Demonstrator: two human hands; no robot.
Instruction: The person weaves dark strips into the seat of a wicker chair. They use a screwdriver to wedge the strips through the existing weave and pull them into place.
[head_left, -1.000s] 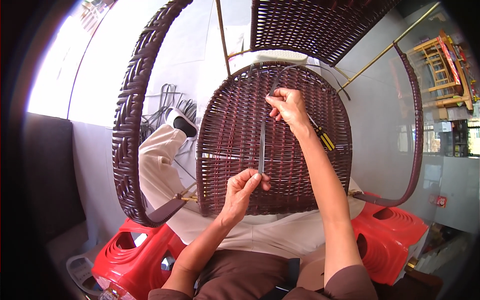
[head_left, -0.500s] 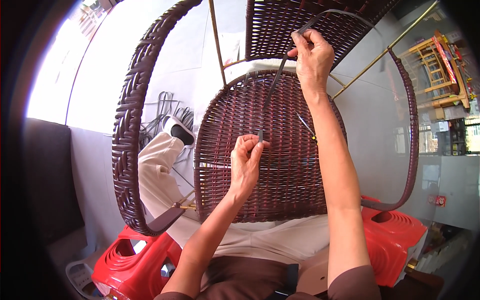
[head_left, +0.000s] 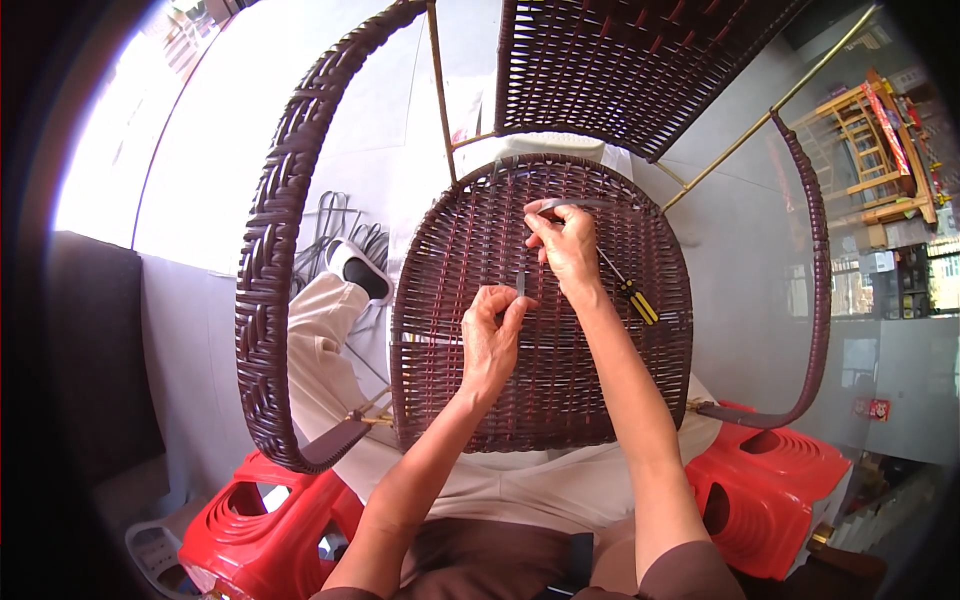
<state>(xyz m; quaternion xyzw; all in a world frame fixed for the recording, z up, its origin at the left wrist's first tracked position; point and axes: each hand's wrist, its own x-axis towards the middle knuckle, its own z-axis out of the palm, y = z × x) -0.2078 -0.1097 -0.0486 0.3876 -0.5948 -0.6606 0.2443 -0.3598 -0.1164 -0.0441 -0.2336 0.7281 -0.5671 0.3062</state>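
Note:
A round woven dark-brown and red wicker seat lies across my lap, inside a chair frame with a braided arm and a woven back. My left hand is closed near the middle of the seat, pinching the short upright end of a flat grey strip. My right hand is closed higher on the seat, pinching a grey strip that trails rightward. Beside my right wrist, a screwdriver with a yellow-and-black handle lies on the seat.
Red plastic stools stand either side of my legs. A coil of grey strips lies beyond my left shoe. Brass-coloured rods join the chair parts. Wooden furniture stands at the far right beside a dark panel at far left.
My right hand went up above the seat pulling the strip, then came back down onto it. My left hand sits higher than a second ago, still pinching the strip.

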